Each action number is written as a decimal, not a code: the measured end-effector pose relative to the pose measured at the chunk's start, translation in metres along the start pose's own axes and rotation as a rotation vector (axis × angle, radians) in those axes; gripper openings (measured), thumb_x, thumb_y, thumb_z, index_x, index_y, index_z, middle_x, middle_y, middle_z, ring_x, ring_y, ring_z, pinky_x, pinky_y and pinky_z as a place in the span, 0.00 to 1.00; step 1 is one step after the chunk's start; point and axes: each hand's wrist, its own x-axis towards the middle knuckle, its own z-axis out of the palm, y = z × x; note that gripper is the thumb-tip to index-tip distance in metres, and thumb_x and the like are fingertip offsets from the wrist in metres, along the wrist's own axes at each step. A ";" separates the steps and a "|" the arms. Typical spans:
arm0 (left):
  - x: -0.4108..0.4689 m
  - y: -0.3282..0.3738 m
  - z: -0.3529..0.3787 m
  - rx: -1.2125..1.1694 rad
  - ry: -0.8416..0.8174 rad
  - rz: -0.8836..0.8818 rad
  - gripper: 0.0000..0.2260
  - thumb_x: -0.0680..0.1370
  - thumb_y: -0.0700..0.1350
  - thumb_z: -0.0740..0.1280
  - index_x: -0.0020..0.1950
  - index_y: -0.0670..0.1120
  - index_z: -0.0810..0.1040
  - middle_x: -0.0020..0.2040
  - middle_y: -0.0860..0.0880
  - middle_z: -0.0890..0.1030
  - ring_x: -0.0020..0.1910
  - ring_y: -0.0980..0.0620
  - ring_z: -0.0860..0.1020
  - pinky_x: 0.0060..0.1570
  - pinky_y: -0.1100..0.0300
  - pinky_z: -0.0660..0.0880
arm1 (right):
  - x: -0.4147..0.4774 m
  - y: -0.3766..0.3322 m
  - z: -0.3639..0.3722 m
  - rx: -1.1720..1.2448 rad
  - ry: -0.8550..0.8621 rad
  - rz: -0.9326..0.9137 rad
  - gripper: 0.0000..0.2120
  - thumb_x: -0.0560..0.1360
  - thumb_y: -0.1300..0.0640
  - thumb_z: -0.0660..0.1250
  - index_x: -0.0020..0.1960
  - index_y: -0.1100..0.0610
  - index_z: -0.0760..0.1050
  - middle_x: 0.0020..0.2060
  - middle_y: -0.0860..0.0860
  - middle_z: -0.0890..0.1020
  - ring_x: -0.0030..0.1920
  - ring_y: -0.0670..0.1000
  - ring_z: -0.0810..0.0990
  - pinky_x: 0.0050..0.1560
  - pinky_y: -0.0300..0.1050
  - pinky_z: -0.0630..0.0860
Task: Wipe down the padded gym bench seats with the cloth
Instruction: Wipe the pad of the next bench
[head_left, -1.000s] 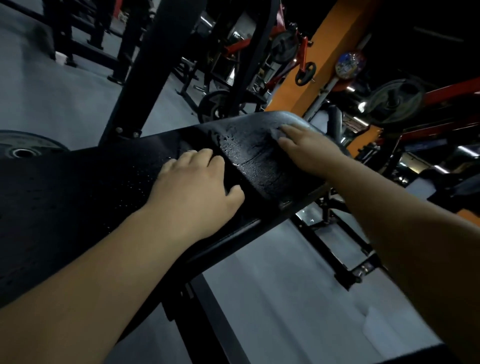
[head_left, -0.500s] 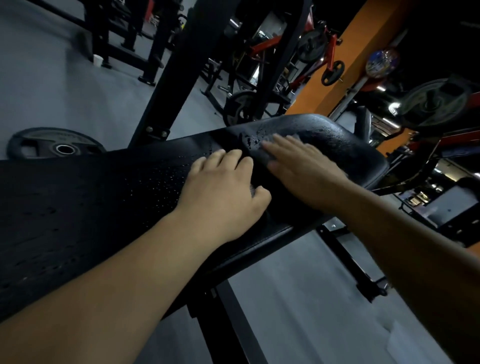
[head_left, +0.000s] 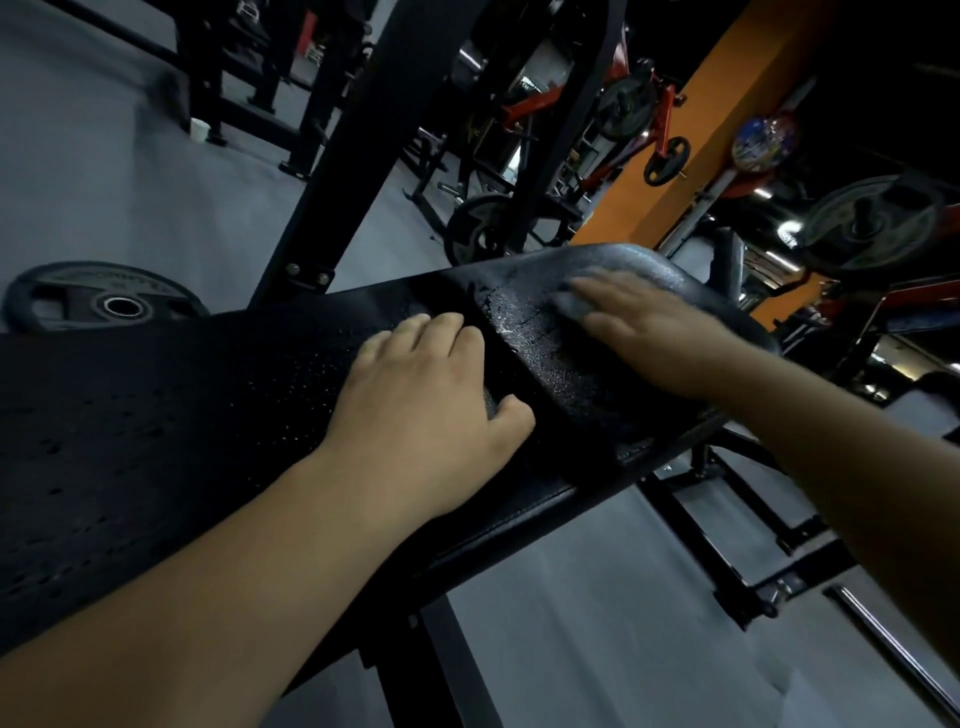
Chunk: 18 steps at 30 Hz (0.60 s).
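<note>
Cloth (head_left: 570, 305), soft and limp, wants flat-palm pressure: right grip (head_left: 652, 338) presses it open-fingered onto far seat pad (head_left: 545, 364), left grip (head_left: 426, 410) curls over near pad (head_left: 208, 415) edge

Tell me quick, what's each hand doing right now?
Left hand: curled over the long pad's end, gripping it.
Right hand: open, flat on the cloth.

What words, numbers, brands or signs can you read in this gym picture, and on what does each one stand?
No text can be read here.
Weight plate on the floor: raised lettering, too blurred to read.
Round colourful disc by the orange pillar: print too blurred to read.
Bench pad and cloth: no lettering visible.
</note>
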 end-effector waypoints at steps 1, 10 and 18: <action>0.000 0.001 0.000 -0.004 0.001 -0.005 0.36 0.73 0.64 0.47 0.77 0.48 0.62 0.80 0.49 0.59 0.79 0.49 0.54 0.77 0.49 0.52 | 0.016 0.009 -0.003 -0.026 0.010 0.103 0.25 0.85 0.45 0.50 0.81 0.47 0.53 0.81 0.48 0.53 0.80 0.48 0.48 0.75 0.44 0.45; 0.005 -0.009 0.000 0.018 0.002 -0.044 0.34 0.77 0.65 0.53 0.77 0.46 0.61 0.80 0.47 0.58 0.79 0.47 0.54 0.77 0.46 0.53 | 0.025 -0.017 0.006 -0.001 -0.029 -0.068 0.25 0.85 0.41 0.48 0.81 0.43 0.52 0.80 0.42 0.51 0.80 0.47 0.47 0.75 0.44 0.43; 0.005 -0.014 -0.002 0.019 -0.018 -0.071 0.35 0.77 0.65 0.52 0.77 0.46 0.61 0.80 0.47 0.57 0.79 0.47 0.53 0.77 0.47 0.52 | 0.020 -0.064 0.020 0.012 0.032 -0.183 0.24 0.84 0.42 0.50 0.80 0.40 0.54 0.77 0.36 0.52 0.78 0.43 0.46 0.76 0.47 0.46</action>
